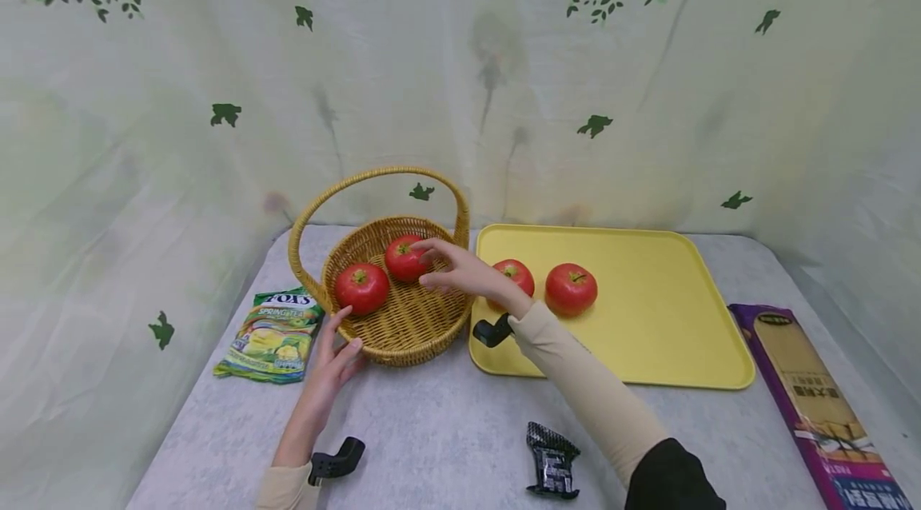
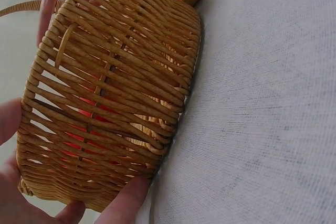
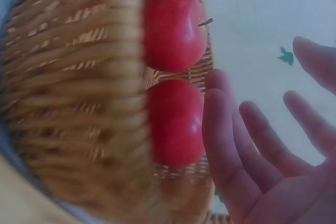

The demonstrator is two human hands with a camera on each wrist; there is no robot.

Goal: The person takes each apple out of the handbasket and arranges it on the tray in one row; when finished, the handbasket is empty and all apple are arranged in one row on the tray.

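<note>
A wicker basket (image 1: 410, 326) with a tall arched handle holds two red apples, one at its left (image 1: 362, 288) and one toward the back (image 1: 403, 258). My left hand (image 1: 331, 374) touches the basket's near left side, fingers spread against the rim and outer weave. In the left wrist view its fingertips (image 2: 128, 195) rest low on the wicker wall. Over the basket's right part is my right hand (image 1: 460, 270), its fingers loosely extended and holding nothing. The right wrist view shows those fingers (image 3: 220, 140) beside the nearer apple (image 3: 176, 123).
Right of the basket lies a yellow tray (image 1: 647, 302) with two more apples (image 1: 571, 288) at its left end. A green candy bag (image 1: 277, 338) lies left of the basket. Nearer are a small black packet (image 1: 552, 462) and, far right, a long purple package (image 1: 813, 398).
</note>
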